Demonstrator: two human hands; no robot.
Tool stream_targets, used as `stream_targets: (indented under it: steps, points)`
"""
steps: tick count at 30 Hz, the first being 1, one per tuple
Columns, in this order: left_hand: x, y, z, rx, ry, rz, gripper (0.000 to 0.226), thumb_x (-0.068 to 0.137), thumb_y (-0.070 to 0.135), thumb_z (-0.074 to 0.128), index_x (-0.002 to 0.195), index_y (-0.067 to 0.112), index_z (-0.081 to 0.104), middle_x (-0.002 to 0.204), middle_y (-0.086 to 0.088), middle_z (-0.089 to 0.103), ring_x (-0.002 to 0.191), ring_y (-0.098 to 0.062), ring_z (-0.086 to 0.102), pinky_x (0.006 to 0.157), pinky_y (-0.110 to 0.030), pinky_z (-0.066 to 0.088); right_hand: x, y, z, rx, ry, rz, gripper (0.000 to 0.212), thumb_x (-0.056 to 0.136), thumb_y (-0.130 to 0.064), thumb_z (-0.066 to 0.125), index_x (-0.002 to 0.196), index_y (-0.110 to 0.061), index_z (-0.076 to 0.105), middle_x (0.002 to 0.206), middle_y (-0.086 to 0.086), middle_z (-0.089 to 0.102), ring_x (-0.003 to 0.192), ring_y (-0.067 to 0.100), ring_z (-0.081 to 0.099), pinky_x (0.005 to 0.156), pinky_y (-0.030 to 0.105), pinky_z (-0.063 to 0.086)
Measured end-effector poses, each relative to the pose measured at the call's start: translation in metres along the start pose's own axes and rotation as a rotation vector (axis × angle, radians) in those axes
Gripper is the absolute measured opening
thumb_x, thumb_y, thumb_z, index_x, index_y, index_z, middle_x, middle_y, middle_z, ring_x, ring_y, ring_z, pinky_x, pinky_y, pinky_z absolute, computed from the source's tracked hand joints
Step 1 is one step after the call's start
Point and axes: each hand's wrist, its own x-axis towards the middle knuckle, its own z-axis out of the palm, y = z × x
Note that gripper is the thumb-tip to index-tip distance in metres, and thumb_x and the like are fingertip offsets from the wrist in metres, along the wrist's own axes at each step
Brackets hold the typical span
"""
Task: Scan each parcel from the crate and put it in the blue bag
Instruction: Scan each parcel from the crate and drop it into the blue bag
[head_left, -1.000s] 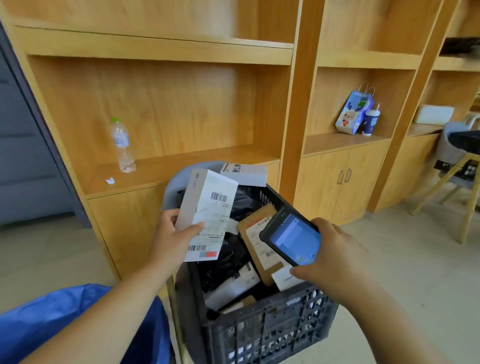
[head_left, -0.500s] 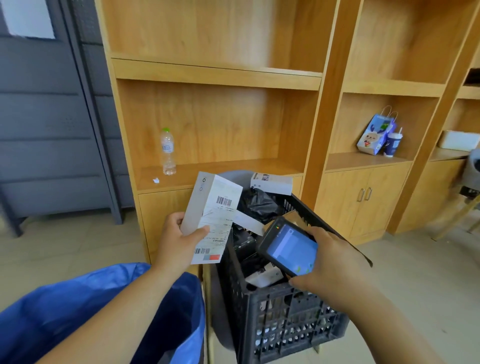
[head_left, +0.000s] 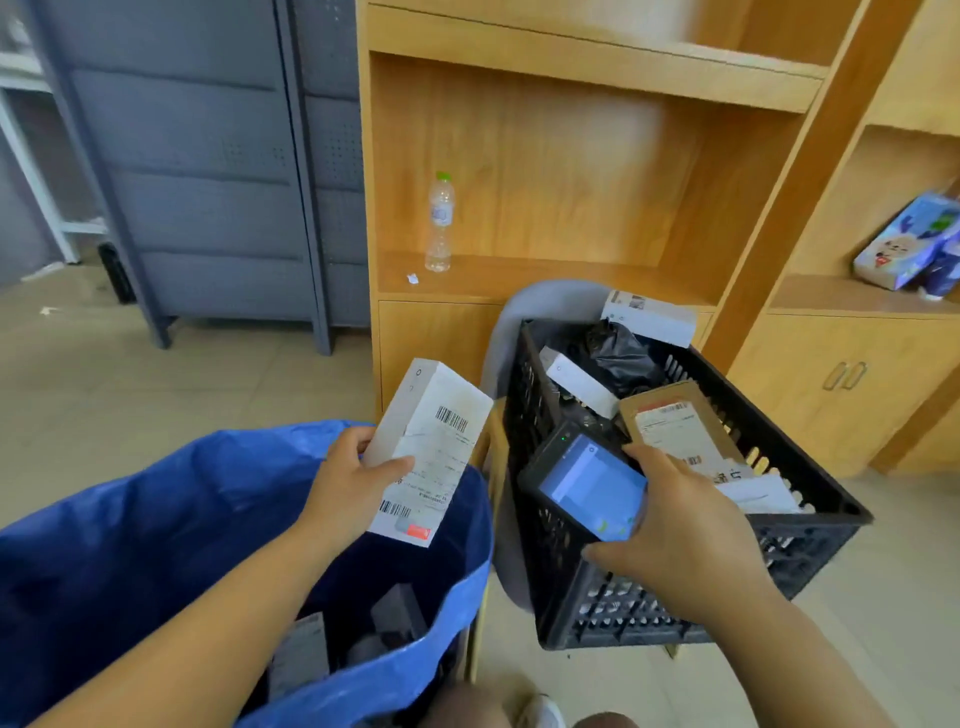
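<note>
Here the left hand (head_left: 348, 491) clamps the white box (head_left: 434, 441) near its lower half: the thumb lies across the labelled face, and the fingers (head_left: 358, 440) curl round the left edge behind it. The box stands nearly upright, its long axis running from about 7 o'clock to 1 o'clock, barcode side towards the camera. It hangs above the far right part of the blue bag (head_left: 130, 545), whose dark mouth opens at 6 o'clock from the fingers, just beneath the box's lower end. To my eye the drop turns on this: the box is already over the opening, so the short way in is straight down along its own axis. The bag's inside is dim; a few parcels seem to lie in it.

At 3 o'clock from the box, the right hand (head_left: 691, 540) is wrapped round the scanner (head_left: 587, 483), screen up and lit blue, held over the near left corner of the crate (head_left: 623, 613). More parcels wait there, a brown parcel (head_left: 675, 431) among them, nearer the right hand than the left.
</note>
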Motion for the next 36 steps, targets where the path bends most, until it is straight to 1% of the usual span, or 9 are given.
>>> stream_targets:
  steps: [3, 6, 9, 13, 18, 23, 29, 34, 36]
  points:
    - [0.001, -0.042, -0.030, 0.083, 0.067, -0.089, 0.022, 0.080, 0.013, 0.074, 0.087, 0.023, 0.056, 0.092, 0.006, 0.065, 0.076, -0.009, 0.063, 0.057, -0.024, 0.044, 0.009, -0.022, 0.028, 0.005, -0.071, -0.054, 0.079, 0.053, -0.050, 0.077, 0.120, -0.028, 0.041, 0.101, -0.011, 0.054, 0.084, 0.014, 0.051, 0.064, 0.029, 0.045]
    - [0.008, -0.084, -0.058, 0.211, 0.098, -0.243, 0.022, 0.079, 0.017, 0.075, 0.092, 0.013, 0.059, 0.095, -0.003, 0.067, 0.078, -0.018, 0.065, 0.058, -0.028, 0.045, 0.021, -0.044, 0.061, -0.011, -0.164, -0.106, 0.073, 0.054, -0.050, 0.074, 0.117, -0.027, 0.042, 0.103, -0.010, 0.056, 0.087, 0.016, 0.055, 0.065, 0.030, 0.048]
    - [0.021, -0.124, -0.079, 0.386, 0.115, -0.436, 0.036, 0.075, 0.024, 0.077, 0.098, 0.005, 0.057, 0.099, -0.010, 0.064, 0.089, -0.031, 0.063, 0.079, -0.042, 0.052, 0.037, -0.061, 0.097, -0.041, -0.251, -0.157, 0.088, 0.054, -0.055, 0.073, 0.130, -0.028, 0.038, 0.115, -0.010, 0.055, 0.099, 0.016, 0.056, 0.074, 0.031, 0.047]
    - [0.037, -0.170, -0.091, 0.673, 0.019, -0.656, 0.050, 0.074, 0.031, 0.076, 0.108, 0.003, 0.052, 0.109, -0.016, 0.060, 0.099, -0.036, 0.058, 0.081, -0.037, 0.048, 0.061, -0.079, 0.144, -0.100, -0.359, -0.194, 0.099, 0.059, -0.057, 0.070, 0.141, -0.028, 0.024, 0.132, -0.009, 0.048, 0.116, 0.017, 0.049, 0.086, 0.034, 0.044]
    - [0.056, -0.227, -0.093, 0.905, -0.147, -0.911, 0.062, 0.076, 0.034, 0.075, 0.126, 0.008, 0.050, 0.126, -0.016, 0.042, 0.108, -0.033, 0.053, 0.084, -0.035, 0.049, 0.098, -0.102, 0.194, -0.192, -0.480, -0.285, 0.088, 0.060, -0.052, 0.072, 0.133, -0.025, 0.029, 0.123, -0.007, 0.049, 0.112, 0.021, 0.050, 0.081, 0.036, 0.041]
    - [0.068, -0.285, -0.086, 0.882, -0.193, -1.096, 0.066, 0.079, 0.035, 0.070, 0.136, 0.013, 0.046, 0.131, -0.016, 0.043, 0.113, -0.031, 0.050, 0.095, -0.038, 0.048, 0.121, -0.115, 0.237, -0.221, -0.549, -0.383, 0.071, 0.061, -0.049, 0.072, 0.118, -0.027, 0.034, 0.111, -0.008, 0.051, 0.099, 0.019, 0.050, 0.070, 0.033, 0.033]
    - [0.073, -0.343, -0.072, 0.754, -0.097, -1.148, 0.042, 0.088, 0.030, 0.061, 0.123, 0.007, 0.056, 0.118, -0.015, 0.062, 0.105, -0.030, 0.060, 0.089, -0.036, 0.051, 0.135, -0.113, 0.275, -0.228, -0.608, -0.434, 0.067, 0.061, -0.053, 0.069, 0.112, -0.032, 0.032, 0.101, -0.013, 0.048, 0.089, 0.013, 0.047, 0.068, 0.030, 0.034]
    - [0.067, -0.372, -0.068, 0.689, 0.077, -1.141, 0.024, 0.094, 0.011, 0.053, 0.113, -0.003, 0.061, 0.112, -0.020, 0.064, 0.097, -0.031, 0.063, 0.082, -0.039, 0.054, 0.141, -0.107, 0.293, -0.249, -0.642, -0.460, 0.072, 0.061, -0.056, 0.068, 0.118, -0.033, 0.031, 0.104, -0.014, 0.048, 0.089, 0.012, 0.047, 0.068, 0.028, 0.035]
    - [0.059, -0.376, -0.067, 0.734, -0.033, -1.162, 0.023, 0.095, 0.012, 0.051, 0.111, 0.001, 0.062, 0.109, -0.017, 0.064, 0.086, -0.025, 0.059, 0.073, -0.034, 0.052, 0.143, -0.106, 0.295, -0.252, -0.648, -0.457, 0.074, 0.061, -0.056, 0.069, 0.119, -0.032, 0.030, 0.105, -0.014, 0.049, 0.091, 0.012, 0.048, 0.069, 0.028, 0.035]
